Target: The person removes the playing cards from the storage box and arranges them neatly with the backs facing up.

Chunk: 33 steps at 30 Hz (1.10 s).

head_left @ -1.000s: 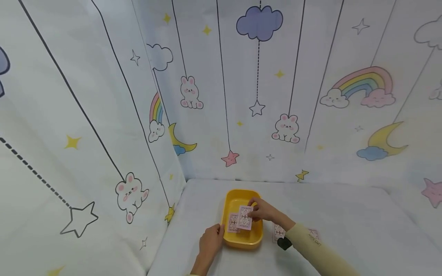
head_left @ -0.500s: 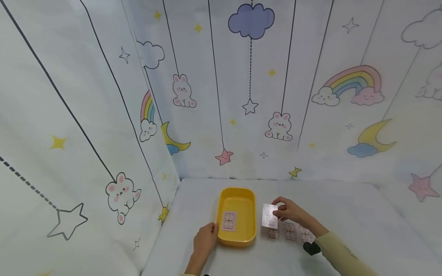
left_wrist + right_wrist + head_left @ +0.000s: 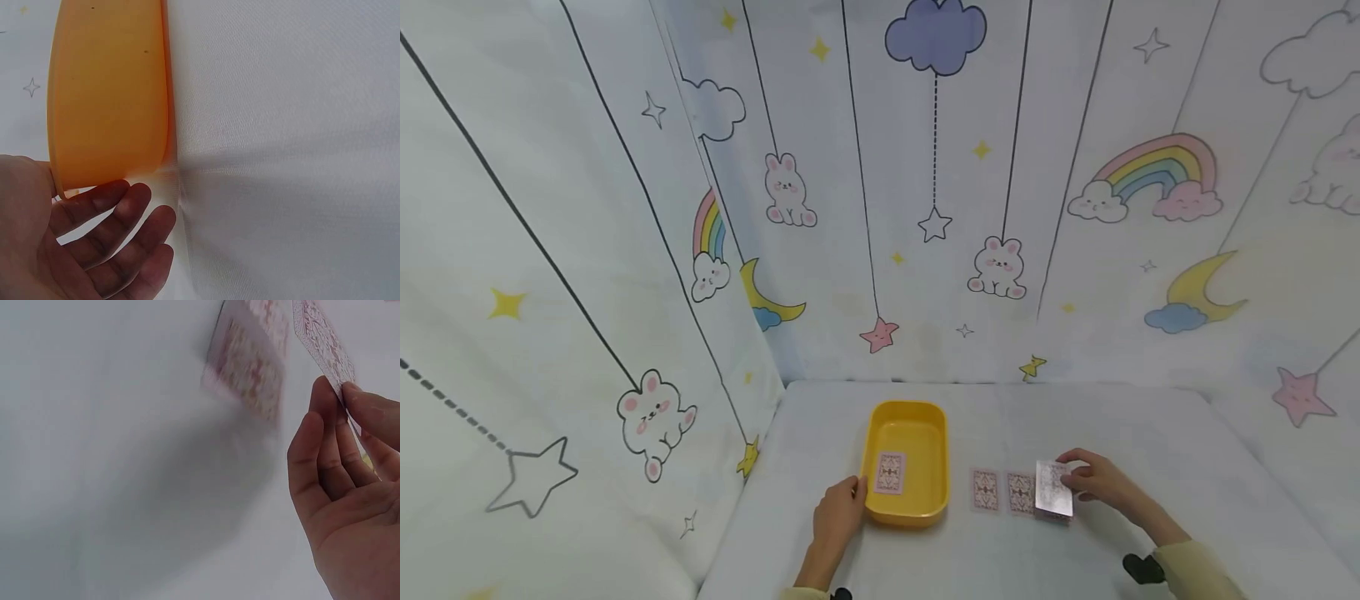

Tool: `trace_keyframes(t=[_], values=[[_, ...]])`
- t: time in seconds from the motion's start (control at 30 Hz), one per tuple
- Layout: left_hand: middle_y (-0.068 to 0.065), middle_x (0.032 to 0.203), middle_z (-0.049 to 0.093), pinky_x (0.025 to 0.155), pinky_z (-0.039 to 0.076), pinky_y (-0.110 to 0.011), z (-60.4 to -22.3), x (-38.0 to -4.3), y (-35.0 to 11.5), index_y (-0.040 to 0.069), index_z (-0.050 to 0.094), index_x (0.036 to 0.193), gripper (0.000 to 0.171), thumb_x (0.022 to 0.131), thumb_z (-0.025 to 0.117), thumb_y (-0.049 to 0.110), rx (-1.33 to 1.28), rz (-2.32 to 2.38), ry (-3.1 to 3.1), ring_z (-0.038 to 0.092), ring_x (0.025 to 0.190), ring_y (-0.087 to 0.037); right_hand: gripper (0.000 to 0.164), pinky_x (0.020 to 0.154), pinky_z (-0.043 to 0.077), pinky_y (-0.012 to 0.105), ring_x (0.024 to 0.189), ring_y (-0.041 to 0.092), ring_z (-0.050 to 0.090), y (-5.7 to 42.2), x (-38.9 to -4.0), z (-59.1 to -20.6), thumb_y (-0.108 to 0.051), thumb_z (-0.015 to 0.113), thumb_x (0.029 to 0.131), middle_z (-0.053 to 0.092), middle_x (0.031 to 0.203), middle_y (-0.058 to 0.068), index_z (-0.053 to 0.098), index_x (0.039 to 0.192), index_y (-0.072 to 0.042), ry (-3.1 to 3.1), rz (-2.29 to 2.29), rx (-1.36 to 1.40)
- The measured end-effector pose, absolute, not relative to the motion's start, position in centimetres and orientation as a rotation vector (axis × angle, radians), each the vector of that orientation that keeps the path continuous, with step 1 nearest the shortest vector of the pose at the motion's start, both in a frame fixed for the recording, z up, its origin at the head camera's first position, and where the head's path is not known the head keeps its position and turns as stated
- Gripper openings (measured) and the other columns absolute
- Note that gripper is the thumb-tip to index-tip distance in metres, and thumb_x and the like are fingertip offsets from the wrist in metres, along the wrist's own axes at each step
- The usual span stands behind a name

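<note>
My right hand (image 3: 1101, 482) pinches a playing card (image 3: 1054, 488) between thumb and fingers. The card is raised above the rightmost of the cards on the table and hides most of it. In the right wrist view the held card (image 3: 325, 347) is seen at a slant, with a patterned pink back (image 3: 247, 369) blurred below it. My left hand (image 3: 838, 510) grips the near left rim of a yellow plastic tray (image 3: 943, 467); the left wrist view shows its fingers (image 3: 134, 203) against the tray's outer wall (image 3: 112, 94). One playing card (image 3: 891, 473) lies inside the tray, back up.
Two patterned cards, a left one (image 3: 986, 490) and a middle one (image 3: 1021, 494), lie face down in a row right of the tray. A white cloth (image 3: 1000, 558) covers the table. A printed white curtain (image 3: 925, 167) rises behind and at the left.
My right hand has carried the card from over the tray rightward to above the row of cards. One card stays in the tray. My left hand keeps its hold on the rim.
</note>
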<state>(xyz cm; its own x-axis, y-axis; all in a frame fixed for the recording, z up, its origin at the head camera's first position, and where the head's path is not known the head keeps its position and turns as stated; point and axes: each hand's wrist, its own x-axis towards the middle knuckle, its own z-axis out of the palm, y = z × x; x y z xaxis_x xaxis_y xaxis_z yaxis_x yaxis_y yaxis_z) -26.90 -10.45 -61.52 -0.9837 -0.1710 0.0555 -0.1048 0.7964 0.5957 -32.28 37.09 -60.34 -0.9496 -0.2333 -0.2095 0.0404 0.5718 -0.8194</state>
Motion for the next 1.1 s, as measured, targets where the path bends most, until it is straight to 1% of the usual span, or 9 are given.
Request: trace_keyframes(t=[0.2, 0.33, 0.43, 0.53, 0.63, 0.83, 0.97, 1.1], values=[[0.003, 0.064, 0.048, 0.051, 0.032, -0.026, -61.3, -26.6, -10.5, 0.013, 0.058, 0.079, 0.031, 0.104, 0.054, 0.032, 0.23, -0.97, -2.868, 0.043, 0.056, -0.011, 0.042, 0.078, 0.058, 0.043, 0.087, 0.022, 0.063, 40.4, -31.4, -60.8, -0.02, 0.066, 0.097, 0.066, 0.101, 0.012, 0.053, 0.132, 0.0, 2.585, -1.247, -0.058], [0.003, 0.064, 0.048, 0.051, 0.031, -0.026, -61.3, -26.5, -10.5, 0.013, 0.058, 0.079, 0.031, 0.104, 0.054, 0.032, 0.227, -0.968, -2.862, 0.043, 0.056, -0.011, 0.041, 0.077, 0.058, 0.041, 0.086, 0.021, 0.062, 41.8, -31.1, -61.0, -0.015, 0.065, 0.097, 0.065, 0.1, 0.013, 0.054, 0.131, 0.002, 2.606, -1.207, 0.003], [0.003, 0.064, 0.047, 0.051, 0.031, -0.026, -61.4, -26.5, -10.5, 0.013, 0.057, 0.079, 0.031, 0.104, 0.053, 0.031, 0.22, -0.968, -2.861, 0.042, 0.056, -0.011, 0.039, 0.073, 0.056, 0.038, 0.084, 0.02, 0.063, 42.2, -30.9, -61.3, -0.012, 0.065, 0.095, 0.065, 0.097, 0.011, 0.055, 0.129, 0.003, 2.619, -1.17, 0.032], [0.003, 0.064, 0.047, 0.05, 0.031, -0.026, -61.5, -26.5, -10.4, 0.013, 0.057, 0.078, 0.031, 0.104, 0.053, 0.031, 0.214, -0.968, -2.857, 0.042, 0.056, -0.011, 0.036, 0.068, 0.053, 0.033, 0.078, 0.019, 0.061, 42.3, -30.7, -61.8, -0.01, 0.066, 0.093, 0.064, 0.09, 0.008, 0.057, 0.126, 0.003, 2.642, -1.154, 0.037], [0.003, 0.064, 0.048, 0.05, 0.031, -0.026, -61.6, -26.5, -10.3, 0.013, 0.057, 0.078, 0.031, 0.104, 0.053, 0.031, 0.213, -0.967, -2.856, 0.042, 0.056, -0.011, 0.033, 0.063, 0.05, 0.031, 0.075, 0.019, 0.056, 42.2, -30.6, -62.4, -0.007, 0.066, 0.093, 0.06, 0.086, 0.009, 0.057, 0.123, 0.005, 2.701, -1.116, -0.031], [0.003, 0.064, 0.048, 0.051, 0.032, -0.026, -61.3, -26.5, -10.3, 0.013, 0.057, 0.079, 0.032, 0.104, 0.053, 0.032, 0.223, -0.971, -2.877, 0.043, 0.056, -0.012, 0.03, 0.062, 0.044, 0.032, 0.077, 0.019, 0.052, 41.4, -30.5, -62.7, -0.011, 0.067, 0.093, 0.058, 0.09, 0.01, 0.058, 0.12, 0.001, 2.837, -0.989, -0.046], [0.003, 0.064, 0.048, 0.051, 0.032, -0.026, -61.2, -26.7, -10.3, 0.013, 0.057, 0.079, 0.032, 0.104, 0.052, 0.032, 0.205, -0.967, -2.866, 0.043, 0.056, -0.012, 0.031, 0.06, 0.042, 0.033, 0.072, 0.02, 0.05, 40.7, -30.3, -62.5, -0.012, 0.064, 0.095, 0.054, 0.086, 0.009, 0.055, 0.122, 0.0, 2.856, -0.964, -0.039], [0.003, 0.064, 0.048, 0.05, 0.031, -0.026, -61.1, -26.7, -10.4, 0.013, 0.057, 0.078, 0.032, 0.104, 0.052, 0.032, 0.205, -0.951, -2.868, 0.043, 0.055, -0.011, 0.032, 0.059, 0.041, 0.033, 0.071, 0.02, 0.049, 40.2, -30.1, -62.2, -0.011, 0.063, 0.095, 0.054, 0.085, 0.008, 0.054, 0.122, 0.001, 2.85, -0.966, -0.024]])
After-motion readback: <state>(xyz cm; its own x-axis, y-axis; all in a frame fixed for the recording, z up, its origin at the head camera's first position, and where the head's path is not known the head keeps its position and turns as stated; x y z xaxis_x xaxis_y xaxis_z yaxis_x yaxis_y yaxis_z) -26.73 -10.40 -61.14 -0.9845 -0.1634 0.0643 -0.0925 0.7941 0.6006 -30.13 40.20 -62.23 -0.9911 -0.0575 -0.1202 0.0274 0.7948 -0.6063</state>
